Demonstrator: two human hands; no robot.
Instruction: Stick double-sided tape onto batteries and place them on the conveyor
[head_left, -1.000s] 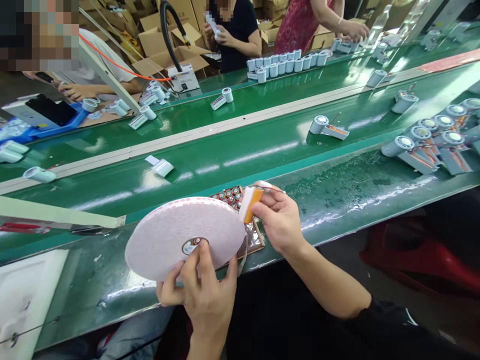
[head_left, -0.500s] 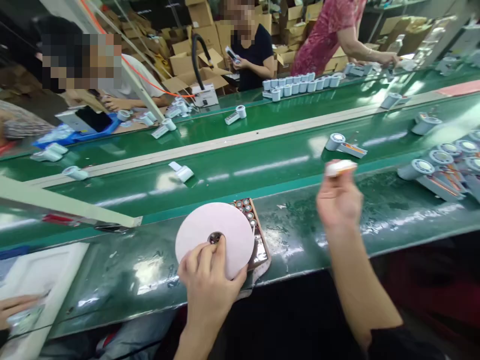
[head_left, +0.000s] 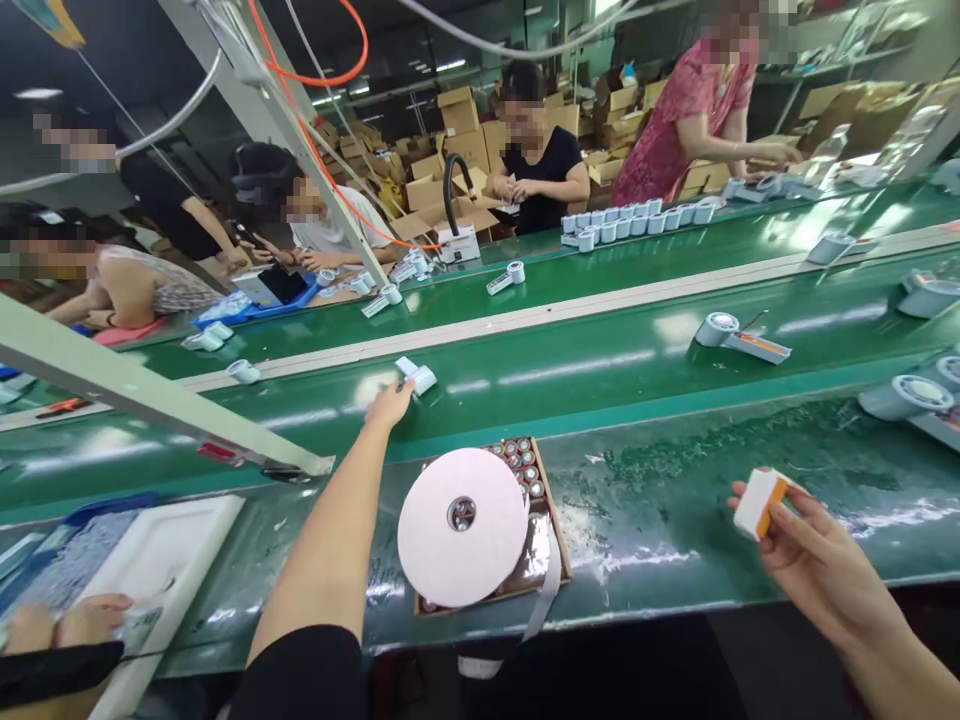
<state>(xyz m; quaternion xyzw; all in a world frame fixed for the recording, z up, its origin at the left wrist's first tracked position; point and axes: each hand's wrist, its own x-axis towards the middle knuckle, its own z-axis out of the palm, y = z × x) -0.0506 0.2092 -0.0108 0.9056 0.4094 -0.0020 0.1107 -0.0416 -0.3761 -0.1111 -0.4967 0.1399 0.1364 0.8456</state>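
Note:
My left hand (head_left: 390, 403) reaches out over the green belt. Its fingertips are closed together at the near left edge of a light-blue plastic housing (head_left: 422, 379) with a round barrel and a flat arm, which still lies on the belt. My right hand (head_left: 806, 540) pinches a small white block with an orange side (head_left: 759, 503) above the bench at the right. Between my arms, a large roll of white tape (head_left: 461, 560) lies flat on a shallow box of round battery cells (head_left: 529, 462). A loose tape end (head_left: 546, 590) hangs over the bench edge.
More light-blue housings (head_left: 718, 328) lie on the belts, some with orange parts. A slanted metal post (head_left: 165, 390) crosses at left. A co-worker's hands (head_left: 67, 622) rest by a white tray (head_left: 202, 530). Several people sit or stand across the line, with cardboard boxes behind.
My left hand has left the tape roll and moved up and forward to the housing on the belt. My right hand, with the block, has come down toward the bench. The view has shifted.

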